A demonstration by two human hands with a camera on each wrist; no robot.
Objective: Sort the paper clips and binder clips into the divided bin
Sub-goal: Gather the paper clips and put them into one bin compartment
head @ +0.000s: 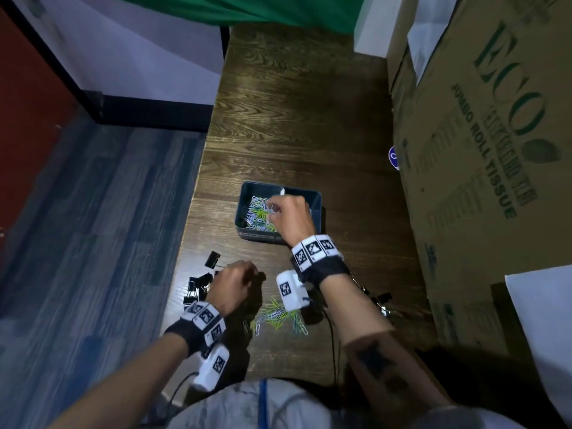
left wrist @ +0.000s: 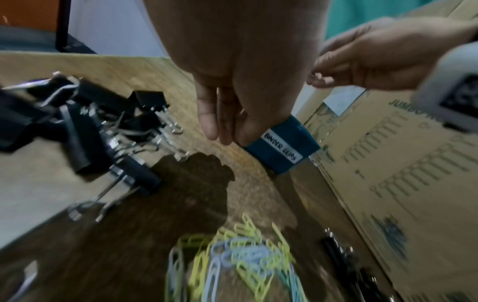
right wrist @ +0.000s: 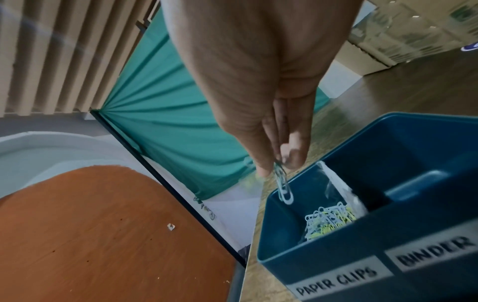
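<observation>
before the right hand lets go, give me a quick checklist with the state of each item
1. Right hand pinches a paper clip: ok.
2. Clip hangs over the compartment labelled PAPER CLIPS, not the binder side: ok.
3. That compartment already holds only paper clips: ok.
4. Binder compartment holds binder clips: not ok, looks bare.
5. Left hand has a grip on something: cannot tell.
6. Divided bin flat on the table: ok.

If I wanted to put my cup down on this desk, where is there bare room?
Bare wood lies beyond the divided bin, toward the green cloth, bordered by the cardboard box. It is crowded near the person: binder clips, loose paper clips, both hands.
</observation>
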